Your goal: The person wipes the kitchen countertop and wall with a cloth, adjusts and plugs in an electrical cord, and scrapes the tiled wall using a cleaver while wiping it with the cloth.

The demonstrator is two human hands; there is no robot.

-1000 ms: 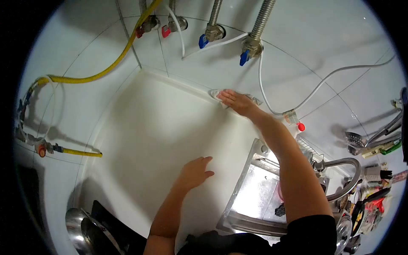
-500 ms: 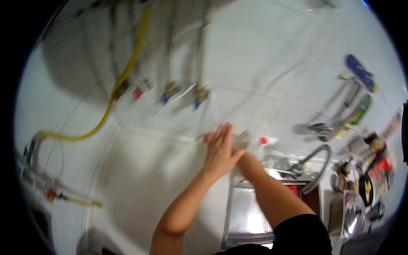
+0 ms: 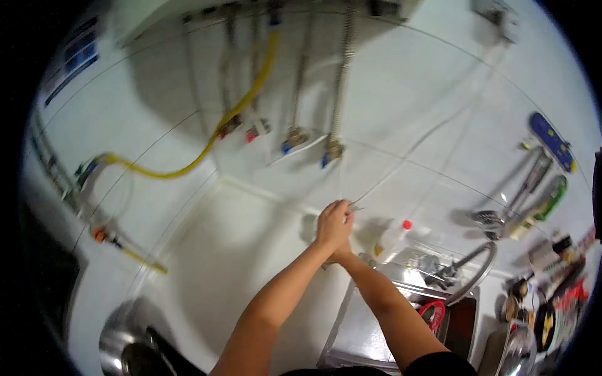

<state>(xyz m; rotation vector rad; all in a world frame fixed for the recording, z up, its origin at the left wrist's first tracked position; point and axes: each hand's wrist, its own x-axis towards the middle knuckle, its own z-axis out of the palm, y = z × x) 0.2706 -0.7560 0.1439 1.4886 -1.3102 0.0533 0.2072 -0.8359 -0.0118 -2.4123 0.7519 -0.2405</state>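
Observation:
At the back edge of the white counter (image 3: pixel 251 250), against the tiled wall, my two hands are together. My left hand (image 3: pixel 334 225) lies on top with its fingers curled. What it grips, if anything, I cannot make out. My right hand (image 3: pixel 343 250) is beneath and beside it, its fingers mostly hidden. A thin white cord (image 3: pixel 407 160) runs down the wall to just beside my hands. A small pale tip pokes out at the right of my left fingers. Close to the right stands a clear bottle (image 3: pixel 392 241) with a red cap.
A steel sink (image 3: pixel 357 319) with a curved faucet (image 3: pixel 483 276) and a red item (image 3: pixel 433 313) is at right. Utensils (image 3: pixel 530 182) hang on the wall; jars and pans crowd the far right. A yellow hose (image 3: pixel 188 169) hangs left, above a steel pot (image 3: pixel 125 351).
My left hand has gone from stretched, spread fingers to curled ones. The camera view has shifted, so the wall, hose and sink appear further right and lower.

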